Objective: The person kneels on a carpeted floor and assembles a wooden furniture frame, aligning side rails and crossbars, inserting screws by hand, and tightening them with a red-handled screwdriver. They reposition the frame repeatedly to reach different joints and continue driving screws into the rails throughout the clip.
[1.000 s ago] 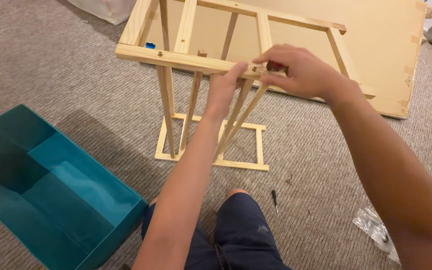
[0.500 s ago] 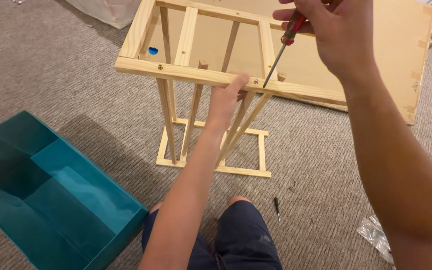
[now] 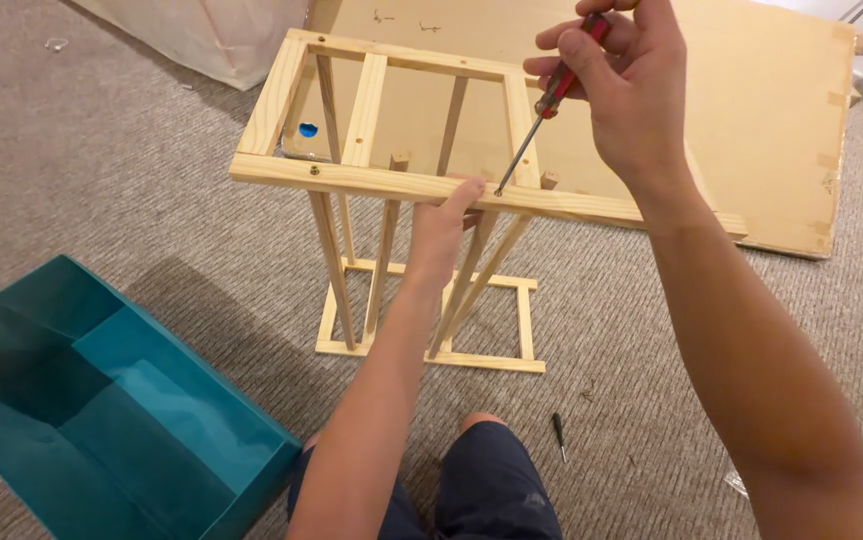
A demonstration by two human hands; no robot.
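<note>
So a pale wooden rack frame (image 3: 392,185) is stood upright on grey carpet (image 3: 132,170), with its top rectangle up near the hands and a smaller rectangle base down on the floor. A red-handled screwdriver (image 3: 552,100) is pinched in the right hand (image 3: 632,95), fingers curled round the handle, and its thin shaft is angled down-left so the tip is touching the front top rail, right about where the left hand (image 3: 442,225) is pressed against that rail. The left-hand fingers are hooked up over the rail's front edge, thumb side tucked below; what exactly is pinned under the fingertips can't be told.

Around it: a big light-brown board (image 3: 772,130) is laid flat on the carpet behind the frame, partly covered by the frame's top. A little blue spot (image 3: 308,129) is seen through the top opening on the left. A teal fabric bin (image 3: 102,410) is sat open at the lower left, well apart from the frame. A small dark screwdriver bit or screw (image 3: 558,435) is lying on the carpet just in front of the base, near the person's knee in dark shorts (image 3: 492,490). Something white (image 3: 212,35) is bunched at the top edge, behind the frame. The slim uprights are crowded behind the left forearm, so the middle of the frame is partly hidden.
</note>
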